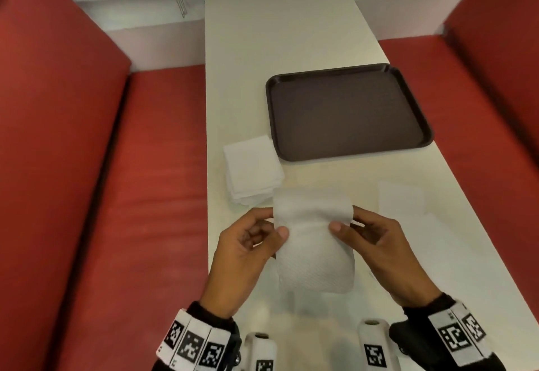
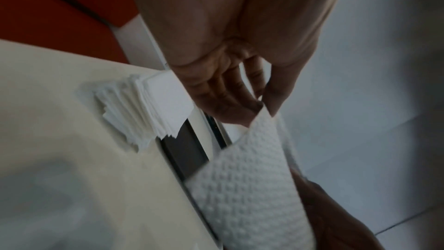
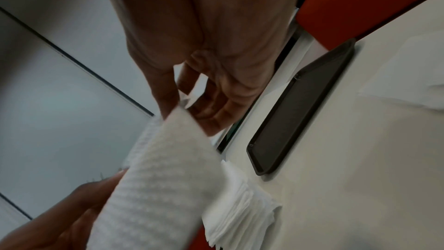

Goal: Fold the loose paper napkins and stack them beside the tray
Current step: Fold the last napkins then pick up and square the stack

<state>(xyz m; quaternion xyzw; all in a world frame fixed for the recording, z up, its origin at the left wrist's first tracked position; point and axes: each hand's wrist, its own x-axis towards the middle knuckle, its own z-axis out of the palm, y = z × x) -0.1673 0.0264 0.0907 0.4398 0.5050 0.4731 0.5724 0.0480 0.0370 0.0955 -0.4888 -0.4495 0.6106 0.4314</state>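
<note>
A white embossed paper napkin (image 1: 315,239) is held up over the near part of the table, bent over so its upper part curls toward me. My left hand (image 1: 256,236) pinches its left edge and my right hand (image 1: 361,230) pinches its right edge. The left wrist view shows the same napkin (image 2: 250,187) caught between thumb and fingertips; in the right wrist view the napkin (image 3: 158,178) is pinched likewise. A stack of folded napkins (image 1: 252,169) lies left of the dark brown tray (image 1: 347,114). More loose napkins (image 1: 401,198) lie flat at the right.
The long cream table (image 1: 285,35) runs away from me between two red benches (image 1: 73,166). The tray reaches the table's right edge. White marked devices (image 1: 373,341) sit at the near edge between my wrists.
</note>
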